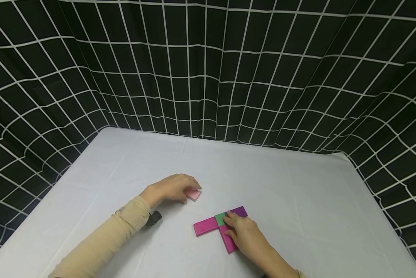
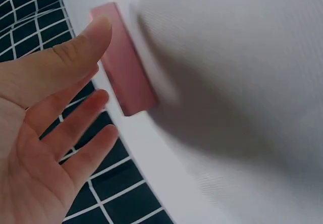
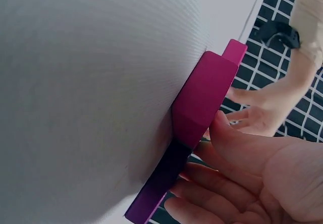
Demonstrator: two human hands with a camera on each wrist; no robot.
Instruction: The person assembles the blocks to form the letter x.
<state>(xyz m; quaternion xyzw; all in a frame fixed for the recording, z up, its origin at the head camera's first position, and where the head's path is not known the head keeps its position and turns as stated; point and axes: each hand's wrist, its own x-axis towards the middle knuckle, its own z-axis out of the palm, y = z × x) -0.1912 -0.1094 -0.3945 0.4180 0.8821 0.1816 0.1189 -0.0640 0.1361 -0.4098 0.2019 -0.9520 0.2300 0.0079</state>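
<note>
My left hand (image 1: 175,188) is over a small pink block (image 1: 193,194), pinching it between thumb and fingers. In the left wrist view the thumb (image 2: 98,35) lies across the pink block (image 2: 128,77), while the other fingers spread behind. My right hand (image 1: 247,235) rests on a joined group: a magenta block (image 1: 205,226), a green piece (image 1: 220,219), a purple block (image 1: 240,211) and a second magenta block (image 1: 227,241). Its index finger touches near the green and purple seam, the thumb the second magenta block. In the right wrist view the fingers (image 3: 207,183) are loosely bent.
A white cloth covers the table (image 1: 298,200). Black curtains with a white grid (image 1: 208,69) stand around the back and sides. A dark device (image 1: 154,218) is strapped under the left wrist, just above the cloth.
</note>
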